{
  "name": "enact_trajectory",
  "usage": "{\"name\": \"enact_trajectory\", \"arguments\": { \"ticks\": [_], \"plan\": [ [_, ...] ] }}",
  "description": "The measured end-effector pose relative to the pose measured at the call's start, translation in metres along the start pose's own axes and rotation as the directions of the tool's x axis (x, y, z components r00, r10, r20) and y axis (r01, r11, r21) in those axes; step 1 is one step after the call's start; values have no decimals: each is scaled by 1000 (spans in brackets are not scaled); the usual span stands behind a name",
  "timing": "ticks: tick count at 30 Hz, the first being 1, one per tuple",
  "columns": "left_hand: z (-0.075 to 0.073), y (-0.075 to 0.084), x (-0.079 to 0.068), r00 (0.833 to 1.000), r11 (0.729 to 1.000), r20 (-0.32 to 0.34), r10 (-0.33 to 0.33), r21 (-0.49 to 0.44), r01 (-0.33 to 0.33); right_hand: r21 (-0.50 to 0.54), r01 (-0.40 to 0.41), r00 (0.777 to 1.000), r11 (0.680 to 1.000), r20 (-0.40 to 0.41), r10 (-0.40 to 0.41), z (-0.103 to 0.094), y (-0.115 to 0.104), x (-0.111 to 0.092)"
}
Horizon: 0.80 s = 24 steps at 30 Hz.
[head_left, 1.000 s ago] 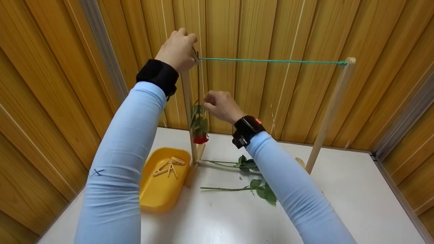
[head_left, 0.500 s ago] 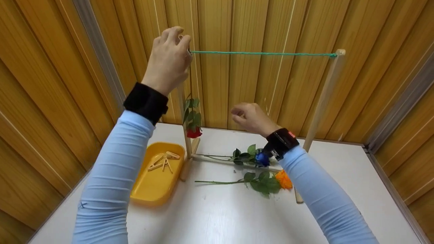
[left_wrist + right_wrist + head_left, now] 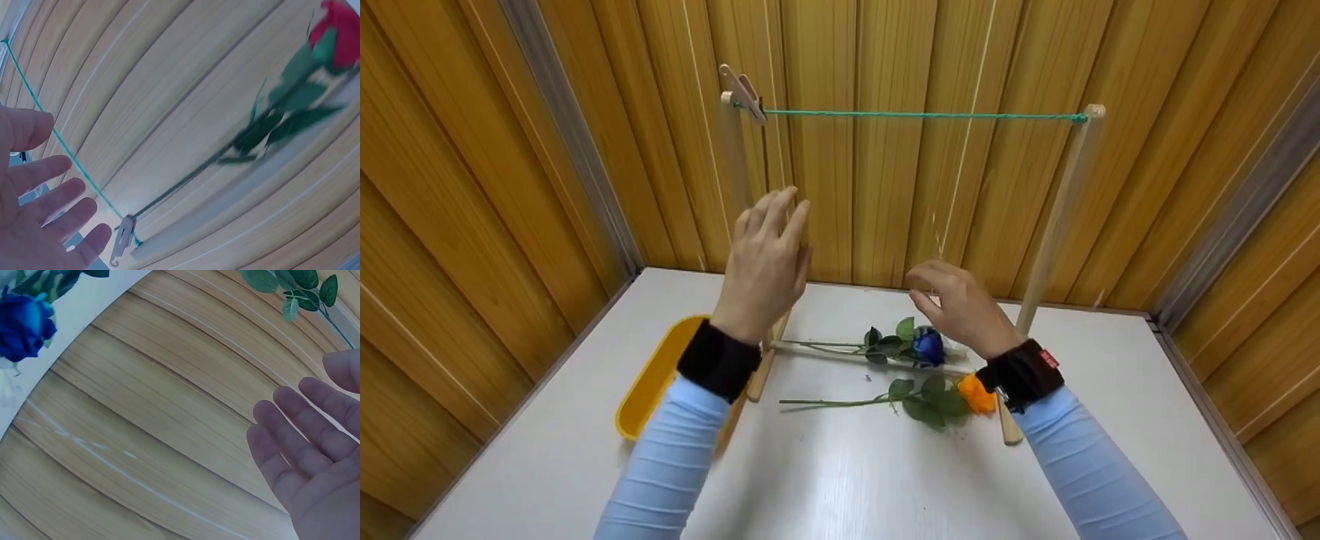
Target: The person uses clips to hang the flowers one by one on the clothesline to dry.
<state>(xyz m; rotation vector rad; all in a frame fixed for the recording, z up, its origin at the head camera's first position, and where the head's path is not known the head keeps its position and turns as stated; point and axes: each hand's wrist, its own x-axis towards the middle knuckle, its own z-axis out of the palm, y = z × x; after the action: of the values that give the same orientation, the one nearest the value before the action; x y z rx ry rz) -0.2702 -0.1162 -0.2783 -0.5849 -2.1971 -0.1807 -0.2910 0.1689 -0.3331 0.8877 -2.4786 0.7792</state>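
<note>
A wooden clothespin [image 3: 743, 94] grips the green string [image 3: 922, 115] near its left end. In the left wrist view, the red rose [image 3: 337, 34] hangs from that clothespin by its stem; in the head view my left hand covers the flower. With fingers spread and nothing held, my left hand [image 3: 765, 262] is in the air below the clothespin. My right hand [image 3: 960, 307] hovers near the blue rose [image 3: 928, 346], fingers loosely bent, holding nothing. Nearer the front lies an orange rose [image 3: 976, 394], its stem pointing left.
A yellow tray [image 3: 641, 401] stands at the left, partly hidden by my left arm. The wooden frame's right post [image 3: 1054, 225] rises at the right, with its foot [image 3: 1011, 424] on the white table [image 3: 847, 480]. Wood-panelled walls close in the back and sides.
My left hand has let go of the clothespin and come down from the string. My right hand has moved right and lower, away from the hanging red rose. The head view has shifted slightly.
</note>
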Motion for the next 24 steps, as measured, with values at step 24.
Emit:
{"name": "enact_trajectory", "arguments": {
  "ticks": [24],
  "plan": [
    [72,83,-137,991,972,63,-115,-198,125,-67,-61,957,996,-287,39,86,-13,-98]
  ]
}}
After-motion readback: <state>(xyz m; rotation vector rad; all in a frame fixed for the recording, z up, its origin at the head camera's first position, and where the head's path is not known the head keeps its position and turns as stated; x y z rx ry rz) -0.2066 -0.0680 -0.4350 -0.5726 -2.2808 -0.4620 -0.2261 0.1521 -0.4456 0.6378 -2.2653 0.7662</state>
